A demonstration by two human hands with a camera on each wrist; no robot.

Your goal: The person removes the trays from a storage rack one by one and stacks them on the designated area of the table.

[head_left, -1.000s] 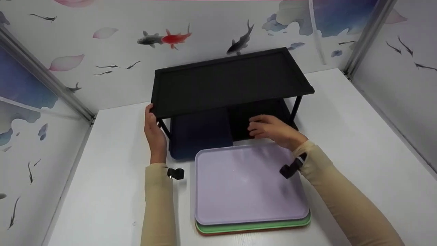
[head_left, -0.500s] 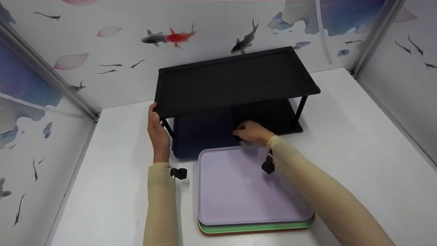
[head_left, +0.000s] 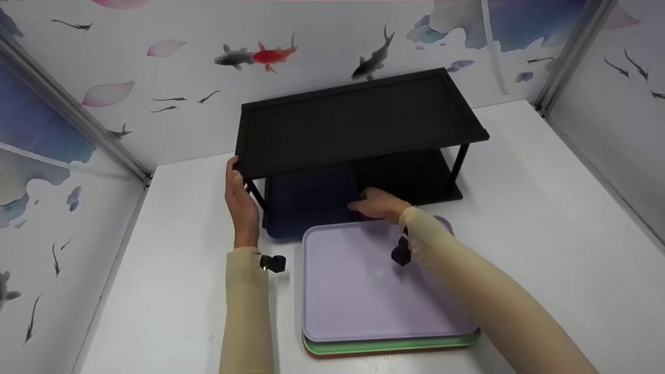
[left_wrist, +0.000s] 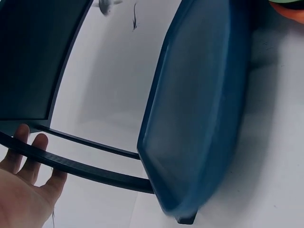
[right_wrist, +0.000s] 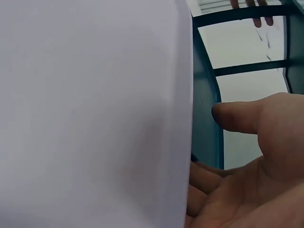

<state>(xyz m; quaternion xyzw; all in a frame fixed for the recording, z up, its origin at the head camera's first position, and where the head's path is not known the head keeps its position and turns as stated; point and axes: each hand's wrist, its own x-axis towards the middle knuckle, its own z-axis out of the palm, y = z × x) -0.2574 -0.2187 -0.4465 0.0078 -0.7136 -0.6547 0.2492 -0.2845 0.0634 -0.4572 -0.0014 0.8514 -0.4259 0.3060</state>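
Observation:
A black two-tier rack point(head_left: 353, 119) stands at the back of the white table. On its lower tier lies a dark blue tray point(head_left: 311, 202), toward the left side, its front end jutting out past the rack. My left hand point(head_left: 241, 208) grips the rack's front left corner, fingers behind the post and thumb in front. My right hand point(head_left: 382, 202) reaches under the upper tier and pinches the blue tray's right edge. In the right wrist view the thumb point(right_wrist: 237, 116) shows at that edge; the other fingers are partly hidden behind a lavender tray point(right_wrist: 95, 114).
Directly in front of the rack, the lavender tray tops a stack with a green tray point(head_left: 389, 344) and an orange-red tray point(head_left: 322, 356). My right forearm passes over the stack. Walls point(head_left: 182, 130) printed with fish and petals enclose the table's back and sides.
My right hand has moved left from over the lower tier's right half to the blue tray's right edge. The left hand stays at the rack's corner.

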